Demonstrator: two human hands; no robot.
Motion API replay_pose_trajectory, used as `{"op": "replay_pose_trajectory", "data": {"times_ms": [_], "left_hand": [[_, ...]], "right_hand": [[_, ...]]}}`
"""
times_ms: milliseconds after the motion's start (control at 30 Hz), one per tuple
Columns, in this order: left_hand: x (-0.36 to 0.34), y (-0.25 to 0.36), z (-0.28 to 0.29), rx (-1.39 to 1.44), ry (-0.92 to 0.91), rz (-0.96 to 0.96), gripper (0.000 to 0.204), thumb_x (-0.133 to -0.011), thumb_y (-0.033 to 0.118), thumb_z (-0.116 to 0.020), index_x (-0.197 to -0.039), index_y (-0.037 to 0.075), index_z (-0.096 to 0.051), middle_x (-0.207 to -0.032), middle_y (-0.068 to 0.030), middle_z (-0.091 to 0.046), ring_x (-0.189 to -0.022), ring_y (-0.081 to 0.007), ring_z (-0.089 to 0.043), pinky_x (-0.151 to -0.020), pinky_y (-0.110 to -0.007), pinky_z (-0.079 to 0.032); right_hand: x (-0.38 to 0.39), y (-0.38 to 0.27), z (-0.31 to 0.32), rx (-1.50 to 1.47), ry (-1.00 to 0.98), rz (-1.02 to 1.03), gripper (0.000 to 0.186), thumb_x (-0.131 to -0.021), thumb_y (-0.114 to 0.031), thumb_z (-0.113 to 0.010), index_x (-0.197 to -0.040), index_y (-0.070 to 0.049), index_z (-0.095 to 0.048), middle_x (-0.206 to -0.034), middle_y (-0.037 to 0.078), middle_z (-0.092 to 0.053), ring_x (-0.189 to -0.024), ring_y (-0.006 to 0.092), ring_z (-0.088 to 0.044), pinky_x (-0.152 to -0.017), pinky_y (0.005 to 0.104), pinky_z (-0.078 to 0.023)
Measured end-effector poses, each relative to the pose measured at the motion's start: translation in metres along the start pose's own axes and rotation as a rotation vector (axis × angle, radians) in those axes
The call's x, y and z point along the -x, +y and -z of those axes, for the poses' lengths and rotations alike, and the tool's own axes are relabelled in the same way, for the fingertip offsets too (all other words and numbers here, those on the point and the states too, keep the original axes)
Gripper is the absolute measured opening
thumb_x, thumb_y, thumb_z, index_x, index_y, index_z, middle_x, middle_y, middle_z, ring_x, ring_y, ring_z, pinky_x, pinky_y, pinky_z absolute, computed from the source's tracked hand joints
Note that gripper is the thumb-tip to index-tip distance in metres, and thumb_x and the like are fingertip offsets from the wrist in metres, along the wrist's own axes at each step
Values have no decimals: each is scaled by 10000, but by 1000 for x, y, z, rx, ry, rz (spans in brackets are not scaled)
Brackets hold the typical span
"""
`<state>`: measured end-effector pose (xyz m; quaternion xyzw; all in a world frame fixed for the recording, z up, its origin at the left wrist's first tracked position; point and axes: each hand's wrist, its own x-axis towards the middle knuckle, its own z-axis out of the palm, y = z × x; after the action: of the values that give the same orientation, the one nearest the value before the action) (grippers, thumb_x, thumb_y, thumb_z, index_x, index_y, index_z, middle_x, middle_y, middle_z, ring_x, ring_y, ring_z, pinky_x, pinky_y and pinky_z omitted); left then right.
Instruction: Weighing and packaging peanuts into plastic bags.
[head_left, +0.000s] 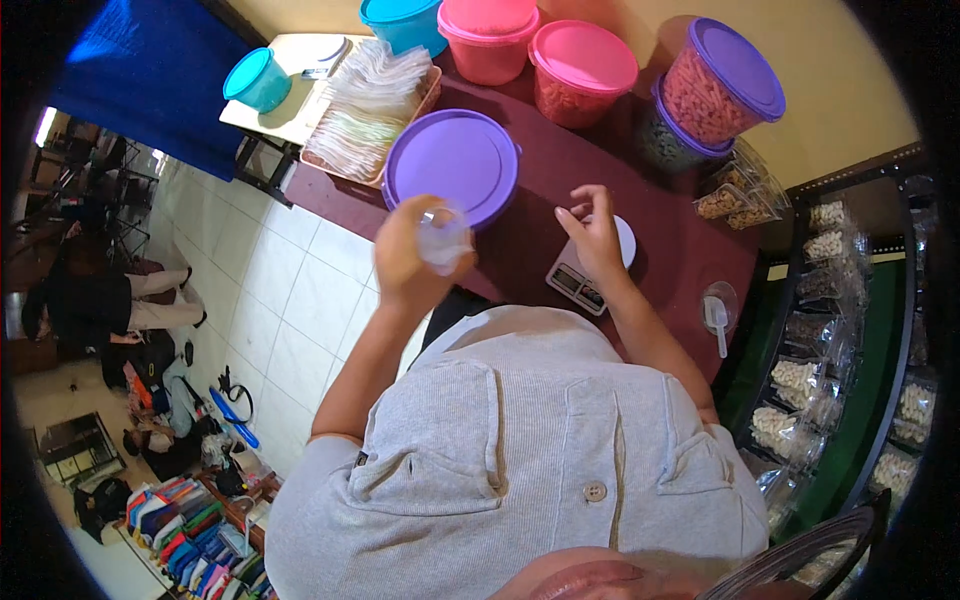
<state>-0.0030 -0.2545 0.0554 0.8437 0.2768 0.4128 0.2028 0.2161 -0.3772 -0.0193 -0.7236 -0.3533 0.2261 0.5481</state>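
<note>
Gripping a translucent plastic cup [442, 242], the left hand [396, 258] was the busy one here, its fingers wrapped around the cup's side, hand and cup both blurred! That cup showed right at the near edge of a round tub with a purple lid [452, 165]; whether the two touched, one could not tell. And across to the right hand [598, 242]: thumb and forefinger apart, the other fingers loosely bent, poised by the round white platform [628, 240] of a digital kitchen scale [577, 290], though contact could not be made out there either. Just behind the purple lid sat a basket [433, 95], packed with clear plastic bags [362, 125]. Two pink lidded tubs [582, 85] stood along the back of the maroon table [655, 205], and far right, a white scoop [716, 318] rested in a clear round container [733, 300]!
</note>
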Motion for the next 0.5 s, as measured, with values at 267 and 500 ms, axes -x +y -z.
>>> {"op": "replay_pose_trajectory", "data": {"times_ms": [267, 500], "left_hand": [[-66, -128, 48, -213, 58, -175, 509, -649, 121, -808, -1093, 19, -582, -945, -164, -639, -835, -341, -634, -781, -390, -510], [-124, -203, 48, -68, -17, -180, 517, -689, 129, -805, -1128, 6, -561, -968, -165, -637, -857, -311, -640, -788, -379, -504]], "right_hand": [[-86, 15, -90, 484, 121, 51, 657, -699, -382, -841, -1131, -31, -491, -1085, 191, -560, -1041, 351, -561, -838, 462, -472], [-80, -14, -89, 466, 323, -48, 312, -797, -198, -758, -902, -39, -510, -872, 111, -565, -838, 257, -564, -739, 373, -451]]}}
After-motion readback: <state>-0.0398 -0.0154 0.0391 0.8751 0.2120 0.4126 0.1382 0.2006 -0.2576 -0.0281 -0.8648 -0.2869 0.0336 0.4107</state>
